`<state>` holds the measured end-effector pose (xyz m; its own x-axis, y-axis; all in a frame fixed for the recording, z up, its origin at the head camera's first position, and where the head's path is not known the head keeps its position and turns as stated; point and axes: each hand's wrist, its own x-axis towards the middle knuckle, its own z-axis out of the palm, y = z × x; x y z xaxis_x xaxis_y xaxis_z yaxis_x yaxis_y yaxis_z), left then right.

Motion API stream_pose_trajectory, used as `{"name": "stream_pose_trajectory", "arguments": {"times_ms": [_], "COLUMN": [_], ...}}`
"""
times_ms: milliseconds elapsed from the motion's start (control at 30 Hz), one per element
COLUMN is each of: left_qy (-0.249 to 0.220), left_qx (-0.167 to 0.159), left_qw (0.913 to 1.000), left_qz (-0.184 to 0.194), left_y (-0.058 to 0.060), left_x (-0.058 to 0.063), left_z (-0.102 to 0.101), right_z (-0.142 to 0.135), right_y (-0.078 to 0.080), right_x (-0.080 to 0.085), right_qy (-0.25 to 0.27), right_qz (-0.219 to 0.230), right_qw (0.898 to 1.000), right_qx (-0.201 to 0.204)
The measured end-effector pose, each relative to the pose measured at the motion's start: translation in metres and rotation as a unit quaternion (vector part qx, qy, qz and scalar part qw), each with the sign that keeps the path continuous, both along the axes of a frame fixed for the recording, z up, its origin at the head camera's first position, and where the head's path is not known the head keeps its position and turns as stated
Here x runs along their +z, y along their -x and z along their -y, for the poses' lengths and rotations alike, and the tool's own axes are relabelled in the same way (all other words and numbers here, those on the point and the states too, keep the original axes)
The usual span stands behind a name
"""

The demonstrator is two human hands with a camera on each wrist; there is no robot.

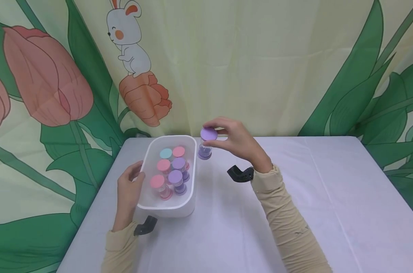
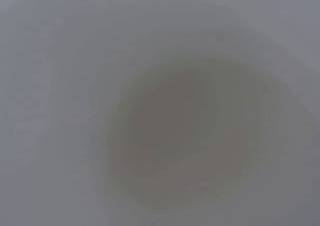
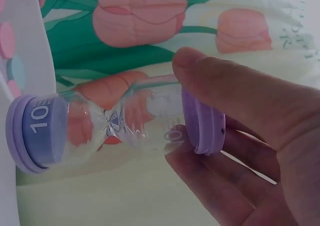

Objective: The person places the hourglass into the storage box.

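Note:
My right hand (image 1: 238,140) holds a sand timer (image 1: 205,148) by its purple top cap, thumb on one side and fingers on the other. The timer is upright just off the right rim of a white bin (image 1: 184,210); whether its base touches the table I cannot tell. In the right wrist view the clear glass of the purple timer (image 3: 142,116) reads "10", with purple sand settled in the bottom bulb. At the bin's left side, my left hand (image 1: 128,191) grips the rim, thumb over the edge. The left wrist view is only a grey blur.
Inside the bin stand several more sand timers: pink-capped ones (image 1: 157,182), purple-capped ones (image 1: 175,177) and a blue-capped one (image 1: 166,153). A white cloth covers the table (image 1: 295,197). Behind it hangs a printed curtain (image 1: 244,68) with tulips and a rabbit.

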<state>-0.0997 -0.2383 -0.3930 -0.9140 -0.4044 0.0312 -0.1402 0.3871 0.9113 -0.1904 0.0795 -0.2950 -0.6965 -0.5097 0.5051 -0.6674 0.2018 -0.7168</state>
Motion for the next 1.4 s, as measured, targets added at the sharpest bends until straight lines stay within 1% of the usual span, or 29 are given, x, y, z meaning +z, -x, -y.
{"name": "stream_pose_trajectory", "arguments": {"times_ms": [167,400,533,667,967,1133,1267,1400], "left_qy": [-0.005,-0.008,-0.009,-0.007,-0.004,0.004,0.004,0.001], "left_qx": [-0.002,0.0,0.0,-0.001,0.001,0.004,0.003,0.002], "left_qw": [1.0,0.9999,0.9999,1.0,1.0,1.0,1.0,1.0], "left_qz": [-0.001,0.006,0.011,0.003,-0.001,-0.004,-0.003,-0.001], "left_y": [-0.001,0.0,0.001,0.001,0.001,0.002,0.002,0.002], "left_x": [-0.001,-0.001,-0.001,-0.002,-0.002,-0.001,-0.001,0.001], "left_z": [0.0,0.0,0.0,0.001,0.001,0.002,0.002,0.001], "right_z": [0.009,0.02,0.026,0.031,0.042,0.047,0.051,0.055], "right_y": [-0.002,-0.003,-0.004,-0.006,-0.006,-0.007,-0.007,-0.007], "right_x": [0.003,0.004,0.003,0.001,-0.005,-0.007,-0.008,-0.011], "right_qy": [0.01,0.028,0.027,0.022,0.014,0.005,-0.006,-0.006], "right_qz": [-0.015,-0.011,-0.01,-0.01,-0.005,-0.006,-0.003,0.002], "right_qw": [1.0,0.999,0.998,0.997,0.995,0.995,0.995,0.995], "right_qx": [0.012,0.044,0.059,0.07,0.096,0.099,0.096,0.103]}}
